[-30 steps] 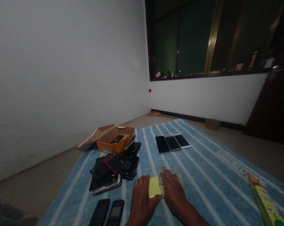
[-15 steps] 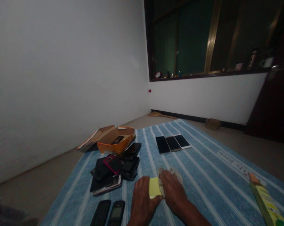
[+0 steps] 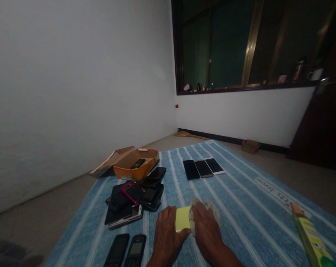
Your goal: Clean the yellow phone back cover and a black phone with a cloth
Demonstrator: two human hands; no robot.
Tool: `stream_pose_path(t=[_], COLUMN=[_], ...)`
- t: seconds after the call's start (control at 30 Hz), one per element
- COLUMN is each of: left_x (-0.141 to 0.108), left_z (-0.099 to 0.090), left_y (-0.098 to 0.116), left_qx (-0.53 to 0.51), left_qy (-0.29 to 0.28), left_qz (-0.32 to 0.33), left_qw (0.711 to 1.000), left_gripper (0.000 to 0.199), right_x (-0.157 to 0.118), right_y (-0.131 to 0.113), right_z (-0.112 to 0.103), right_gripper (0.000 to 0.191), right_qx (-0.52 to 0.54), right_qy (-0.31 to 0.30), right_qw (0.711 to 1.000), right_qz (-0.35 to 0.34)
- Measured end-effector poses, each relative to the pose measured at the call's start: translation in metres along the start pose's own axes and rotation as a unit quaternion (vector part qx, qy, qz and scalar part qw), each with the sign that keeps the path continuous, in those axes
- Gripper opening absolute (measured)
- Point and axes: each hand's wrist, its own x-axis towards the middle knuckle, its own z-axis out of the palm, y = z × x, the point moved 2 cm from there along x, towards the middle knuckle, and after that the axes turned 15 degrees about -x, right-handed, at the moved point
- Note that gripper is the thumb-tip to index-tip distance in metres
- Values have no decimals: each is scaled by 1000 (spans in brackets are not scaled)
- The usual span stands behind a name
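Note:
My left hand grips the left side of a flat, pale-yellow, phone-sized object, with the thumb along its near edge. Whether it is a phone cannot be made out. A crumpled whitish cloth is bunched under my right hand, which closes on it and presses at the object's right end. Two dark keypad phones lie side by side left of my left hand. Beyond them is a loose pile of phones, a pink-framed one on top. Three smartphones lie in a row farther ahead.
An opened orange cardboard box with a phone inside stands behind the pile. The blue striped cloth covers the surface. At the right lies a yellow-green packet. A white wall rises at left, and a small carton sits on the floor.
The yellow object has tilted slightly, and my right hand with the cloth has shifted a little to the right along it. The left hand keeps its hold.

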Motion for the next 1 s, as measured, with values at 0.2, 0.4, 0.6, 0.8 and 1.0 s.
stream_pose_path(t=[0.2,0.4,0.6,0.8,1.0], left_x=[0,-1,0,0,-1], left_z=[-1,1,-2,-1,0], left_y=[0,1,7,5,6], left_qx=[10,13,15,15,19], left_qy=[7,3,1,-10,3], left_qz=[-3,0,0,-22,0], left_qw=[1000,1000,1000,1000,1000], left_gripper=[57,61,55,61,56], right_x=[9,-12,10,-6,-9], right_y=[0,1,-8,-1,2], right_z=[4,26,-9,9,14], right_gripper=[54,62,56,64,62], right_qx=[13,-36,-60,-59,-14], right_qy=[20,32,-12,4,-6], right_qw=[999,999,998,998,1000], right_qz=[-23,-1,-8,-25,-1])
